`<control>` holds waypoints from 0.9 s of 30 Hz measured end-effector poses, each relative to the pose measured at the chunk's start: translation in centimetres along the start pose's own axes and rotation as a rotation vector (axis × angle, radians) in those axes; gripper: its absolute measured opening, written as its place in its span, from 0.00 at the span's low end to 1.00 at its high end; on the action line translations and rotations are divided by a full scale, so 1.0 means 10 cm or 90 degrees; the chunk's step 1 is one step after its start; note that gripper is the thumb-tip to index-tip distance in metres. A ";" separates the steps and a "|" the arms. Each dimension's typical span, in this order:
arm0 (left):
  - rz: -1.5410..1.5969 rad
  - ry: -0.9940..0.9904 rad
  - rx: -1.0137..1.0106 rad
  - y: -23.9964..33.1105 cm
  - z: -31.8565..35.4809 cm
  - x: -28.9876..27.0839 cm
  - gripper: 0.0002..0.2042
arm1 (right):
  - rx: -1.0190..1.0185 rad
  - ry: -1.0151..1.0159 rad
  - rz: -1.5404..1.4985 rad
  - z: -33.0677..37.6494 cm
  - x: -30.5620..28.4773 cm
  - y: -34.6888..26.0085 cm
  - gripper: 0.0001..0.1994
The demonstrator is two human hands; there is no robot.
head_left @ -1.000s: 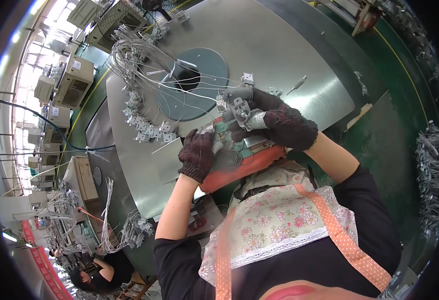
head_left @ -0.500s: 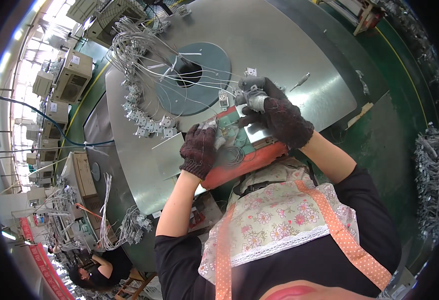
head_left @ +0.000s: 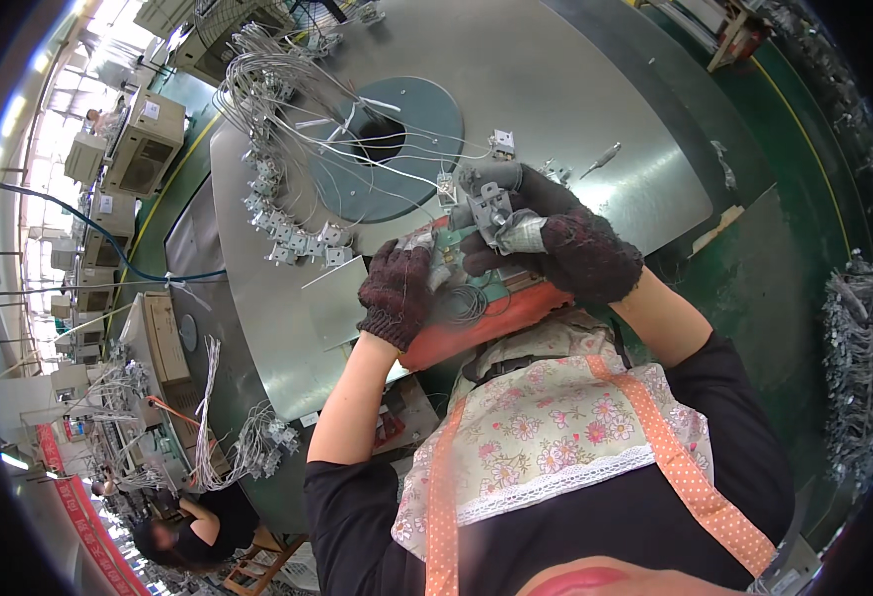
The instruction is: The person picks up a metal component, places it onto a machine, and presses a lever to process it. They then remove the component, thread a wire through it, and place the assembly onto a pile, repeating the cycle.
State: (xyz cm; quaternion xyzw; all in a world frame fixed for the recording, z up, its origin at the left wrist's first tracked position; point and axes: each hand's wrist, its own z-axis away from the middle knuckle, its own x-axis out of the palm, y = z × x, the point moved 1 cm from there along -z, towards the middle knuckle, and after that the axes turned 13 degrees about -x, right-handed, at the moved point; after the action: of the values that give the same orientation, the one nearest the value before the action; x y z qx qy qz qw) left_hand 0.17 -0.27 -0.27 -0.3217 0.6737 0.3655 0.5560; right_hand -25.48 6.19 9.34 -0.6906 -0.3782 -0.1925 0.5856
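Both my hands wear dark maroon knit gloves with pale tape on some fingers. In my right hand [head_left: 580, 233] is a small grey metal bracket [head_left: 491, 211], gripped between thumb and fingers above the work spot. My left hand [head_left: 396, 290] is closed at the left side of a green fixture [head_left: 497, 288]; whatever its fingertips pinch is hidden. A coil of thin grey wire [head_left: 468, 302] lies beside those fingertips, over a red cloth-like pad [head_left: 491, 323]. Just beyond the fixture stands a small white metal-framed part [head_left: 446, 190] with a wire.
A metal table [head_left: 292, 343] carries a round grey disc [head_left: 421, 109] with a dark central hole. Wired white parts [head_left: 297, 241] curve along the left, below a bundle of grey wires [head_left: 267, 84]. A screwdriver [head_left: 603, 159] lies to the right. Another person [head_left: 203, 526] sits at lower left.
My right hand has lowered slightly and turned, so the bracket's flat face now shows. A white part beyond it has come into fuller view. My left hand has stayed nearly in place.
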 end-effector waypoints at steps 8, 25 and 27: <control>0.004 0.004 0.004 0.01 -0.01 0.00 0.28 | 0.009 0.033 0.050 0.00 -0.07 0.06 0.33; -0.007 -0.015 -0.006 0.04 -0.03 -0.01 0.27 | -0.007 0.020 0.008 0.00 -0.10 0.14 0.35; 0.010 -0.008 -0.001 0.04 -0.03 -0.02 0.27 | 0.006 0.032 0.028 -0.01 -0.09 0.13 0.34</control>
State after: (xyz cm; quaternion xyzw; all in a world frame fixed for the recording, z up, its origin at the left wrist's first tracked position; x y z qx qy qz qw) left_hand -0.29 -0.36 0.04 -0.3143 0.6723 0.3725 0.5572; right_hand -25.05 5.80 7.85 -0.6912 -0.3486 -0.1952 0.6022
